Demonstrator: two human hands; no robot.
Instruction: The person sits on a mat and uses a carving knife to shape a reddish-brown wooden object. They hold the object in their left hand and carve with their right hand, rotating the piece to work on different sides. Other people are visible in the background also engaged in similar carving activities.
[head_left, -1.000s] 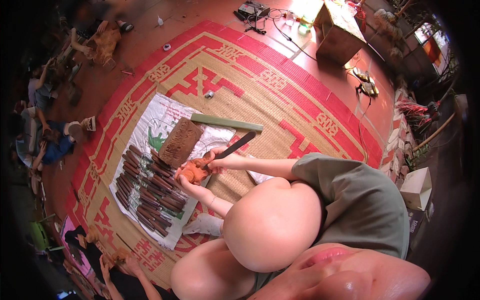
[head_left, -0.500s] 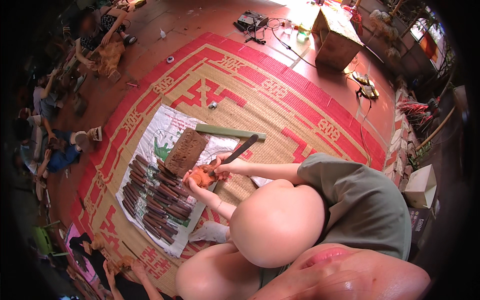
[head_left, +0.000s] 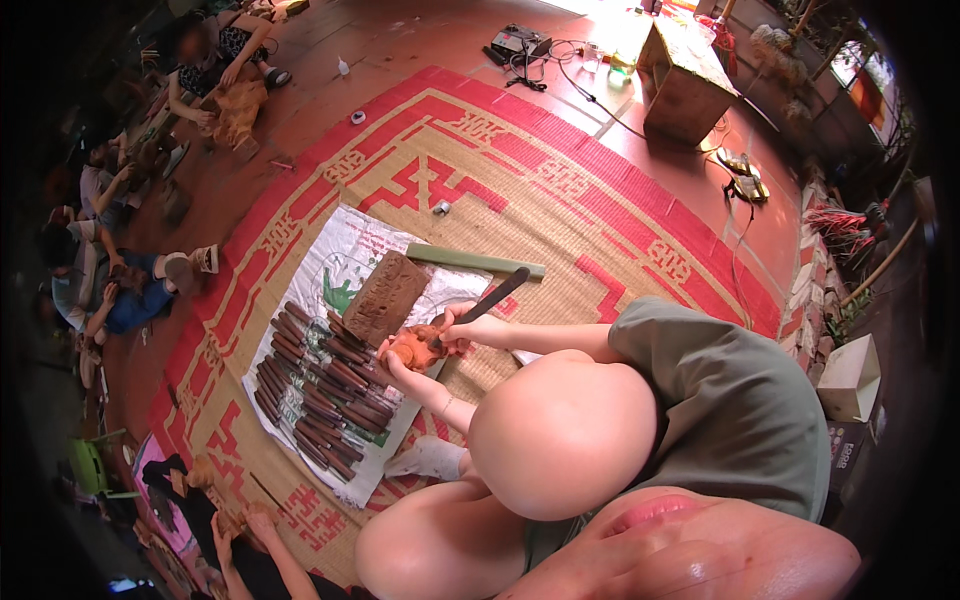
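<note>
My left hand (head_left: 399,374) is closed around a small orange-brown carved wooden piece (head_left: 416,348), with its fingers along the near side. My right hand (head_left: 476,332) grips a long, dark, slender tool (head_left: 500,293) whose broad end sticks up past the hand. The tool's lower end meets the carved piece; its exact tip is too small to make out. Just beyond lies a rough brown block (head_left: 385,297). Beside my left hand, several brown-handled carving tools (head_left: 325,385) lie in rows on a white printed sack (head_left: 335,245).
A green flat strip (head_left: 476,262) lies across the sack's far edge on a red and tan woven mat (head_left: 560,225). A small metal cap (head_left: 440,208) sits beyond. Farther off stand a wooden box (head_left: 685,85) and a corded device (head_left: 518,42). Other people work at the left.
The whole view has shifted slightly to the right. Both hands keep hold of the carved piece and the dark tool, with only slight movement between them.
</note>
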